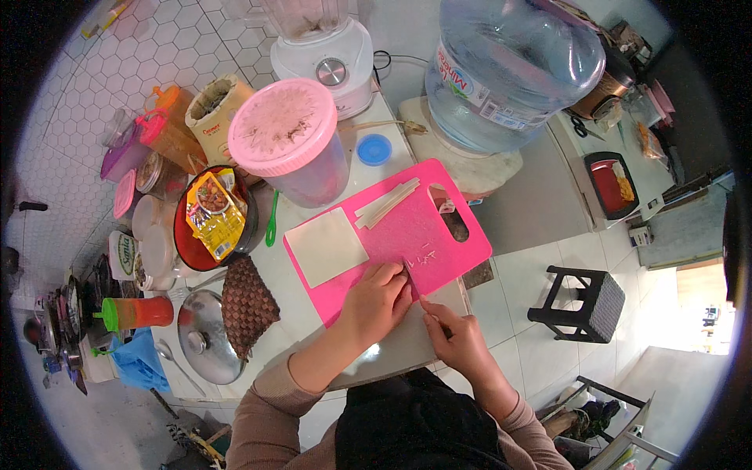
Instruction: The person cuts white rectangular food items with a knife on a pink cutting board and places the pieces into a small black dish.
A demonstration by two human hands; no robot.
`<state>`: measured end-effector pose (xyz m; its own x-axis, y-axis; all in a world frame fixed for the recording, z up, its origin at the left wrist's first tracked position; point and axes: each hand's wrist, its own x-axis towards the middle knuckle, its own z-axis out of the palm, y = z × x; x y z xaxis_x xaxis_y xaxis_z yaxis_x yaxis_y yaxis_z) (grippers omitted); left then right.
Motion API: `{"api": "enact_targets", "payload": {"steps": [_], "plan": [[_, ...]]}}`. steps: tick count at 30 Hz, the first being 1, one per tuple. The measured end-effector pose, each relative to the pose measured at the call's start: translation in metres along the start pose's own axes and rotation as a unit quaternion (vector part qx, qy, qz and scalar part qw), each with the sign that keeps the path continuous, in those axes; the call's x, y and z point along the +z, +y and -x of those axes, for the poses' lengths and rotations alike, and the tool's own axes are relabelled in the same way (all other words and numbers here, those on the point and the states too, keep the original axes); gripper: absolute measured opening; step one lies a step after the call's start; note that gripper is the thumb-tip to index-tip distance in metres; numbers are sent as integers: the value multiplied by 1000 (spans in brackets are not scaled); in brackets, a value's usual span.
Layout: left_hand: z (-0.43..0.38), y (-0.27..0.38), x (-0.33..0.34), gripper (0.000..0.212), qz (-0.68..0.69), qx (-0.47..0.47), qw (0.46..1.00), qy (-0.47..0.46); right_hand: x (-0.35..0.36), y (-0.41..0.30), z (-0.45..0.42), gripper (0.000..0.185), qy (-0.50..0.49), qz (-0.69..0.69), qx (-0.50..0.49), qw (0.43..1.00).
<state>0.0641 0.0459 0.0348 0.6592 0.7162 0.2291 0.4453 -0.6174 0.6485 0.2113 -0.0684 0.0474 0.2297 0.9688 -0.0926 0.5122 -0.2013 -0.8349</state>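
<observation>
A pink plastic cutting board (pixel 411 241) lies on the counter in front of me. My left hand (pixel 379 302) rests at its near edge, fingers bent together; whatever is beneath the fingertips is hidden. My right hand (pixel 461 338) is closed around a knife (pixel 411 281), mostly hidden, whose blade points over the board beside my left fingertips. Square pale dough-like sheets (pixel 326 247) lie on the board's left part. Several narrow pale strips (pixel 388 202) lie together near its far edge, and small scraps (pixel 426 255) are scattered right of my left fingertips.
Beyond the board stand a pink-lidded tub (pixel 317 170), a blue lid (pixel 374 150), a blender (pixel 323 64) and a large water bottle (pixel 505 88). To the left are a bowl with packets (pixel 254 232), a woven mat (pixel 249 305) and a metal pot lid (pixel 205 358). A black stool (pixel 605 305) stands right.
</observation>
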Motion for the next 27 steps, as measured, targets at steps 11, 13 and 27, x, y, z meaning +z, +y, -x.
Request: {"api": "enact_targets", "payload": {"steps": [11,13,27], "plan": [[1,-3,-1,19,-12,40,999,4,3,9,8,25,39,-67,39,996],[1,-2,0,20,4,34,999,-1,1,11,9,25,22,-71,55,996],[2,-2,-1,18,-17,50,999,6,-7,1,7,25,-19,-58,42,997]]}}
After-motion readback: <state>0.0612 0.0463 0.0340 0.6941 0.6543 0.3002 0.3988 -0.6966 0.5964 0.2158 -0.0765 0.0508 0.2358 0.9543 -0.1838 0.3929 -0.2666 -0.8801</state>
